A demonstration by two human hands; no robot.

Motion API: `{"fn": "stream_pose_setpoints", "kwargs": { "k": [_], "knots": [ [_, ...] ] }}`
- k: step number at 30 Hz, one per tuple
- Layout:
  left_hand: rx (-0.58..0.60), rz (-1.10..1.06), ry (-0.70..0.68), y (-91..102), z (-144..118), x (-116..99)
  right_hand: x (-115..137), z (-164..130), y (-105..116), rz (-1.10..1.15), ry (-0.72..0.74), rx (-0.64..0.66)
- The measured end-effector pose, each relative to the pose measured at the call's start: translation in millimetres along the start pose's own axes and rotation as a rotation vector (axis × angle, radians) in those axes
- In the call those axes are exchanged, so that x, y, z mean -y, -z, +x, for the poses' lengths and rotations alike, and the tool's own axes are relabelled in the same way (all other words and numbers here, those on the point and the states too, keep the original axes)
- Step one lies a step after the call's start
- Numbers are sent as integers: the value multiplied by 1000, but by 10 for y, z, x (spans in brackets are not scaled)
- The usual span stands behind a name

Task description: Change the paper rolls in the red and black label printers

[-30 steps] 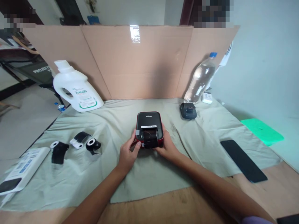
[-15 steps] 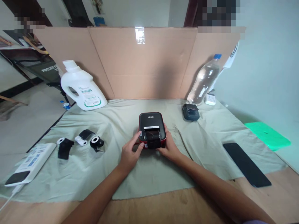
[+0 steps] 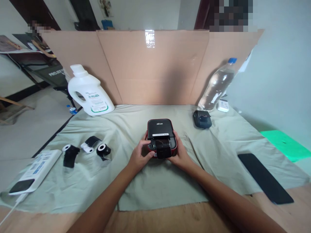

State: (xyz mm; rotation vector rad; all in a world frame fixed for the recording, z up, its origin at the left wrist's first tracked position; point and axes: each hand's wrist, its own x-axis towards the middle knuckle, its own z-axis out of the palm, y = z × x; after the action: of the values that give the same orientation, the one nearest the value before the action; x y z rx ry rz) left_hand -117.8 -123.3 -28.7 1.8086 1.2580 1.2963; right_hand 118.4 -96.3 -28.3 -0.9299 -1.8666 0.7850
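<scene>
A black portable label printer (image 3: 160, 128) with a red edge sits between my hands on the cloth. A strip of shiny black ribbon or label material (image 3: 163, 149) hangs over its front end. The front edge of its lid appears slightly raised. My left hand (image 3: 139, 156) grips the left front corner, with a finger by the lid's edge and the thumb low at the front. Around the right side wraps my right hand (image 3: 180, 153), its fingers partly hidden behind the printer.
Several small rolls with black strips (image 3: 103, 149) lie left, near a white power strip (image 3: 36, 171). A white jug (image 3: 91, 92), cardboard screen (image 3: 155, 71), water bottle (image 3: 217, 84) and small black device (image 3: 202, 119) stand behind. A black phone (image 3: 264, 178) lies right, near a green object (image 3: 285, 145).
The view has shifted slightly, so everything sits a little further right and lower. The printer's lid edge looks lifted a little compared with before. Both hands keep hold of the printer.
</scene>
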Motion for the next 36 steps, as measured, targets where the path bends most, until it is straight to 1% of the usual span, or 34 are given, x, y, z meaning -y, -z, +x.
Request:
{"fn": "stream_pose_setpoints", "kwargs": {
  "k": [5,8,10,14,16,19,23,25,26,27,29,31,32,34,36],
  "knots": [
    [-6,48,-131,13,-40,-72,51,-14,42,-52,47,1],
    [1,77,-125,25,-83,-106,46,-9,138,-13,21,60],
    [9,81,-111,26,-103,-109,30,48,228,32,6,102],
    [27,69,-106,23,-108,-95,67,278,411,26,-8,92],
    [34,51,-107,25,-105,-98,158,387,479,19,-38,68],
    [38,34,-86,31,-106,-112,371,484,532,-23,-63,42],
    [39,30,-69,32,-117,-118,615,632,512,-229,-62,73],
    [39,25,-69,28,-121,-113,662,792,469,-338,-43,141],
    [38,25,-69,27,-123,-111,669,893,439,-385,-28,207],
    [38,26,-70,26,-124,-109,672,1000,405,-431,-15,295],
    [39,30,-74,26,-126,-109,681,1210,323,-541,-15,511],
    [41,31,-81,30,-126,-112,717,1379,224,-701,-65,718],
    [42,30,-83,32,-126,-114,746,1440,170,-792,-104,792],
    [46,24,-82,36,-124,-118,812,1516,66,-952,-182,867],
    [47,12,-84,38,-122,-123,862,1539,-11,-1045,-218,861]
  ]
}}
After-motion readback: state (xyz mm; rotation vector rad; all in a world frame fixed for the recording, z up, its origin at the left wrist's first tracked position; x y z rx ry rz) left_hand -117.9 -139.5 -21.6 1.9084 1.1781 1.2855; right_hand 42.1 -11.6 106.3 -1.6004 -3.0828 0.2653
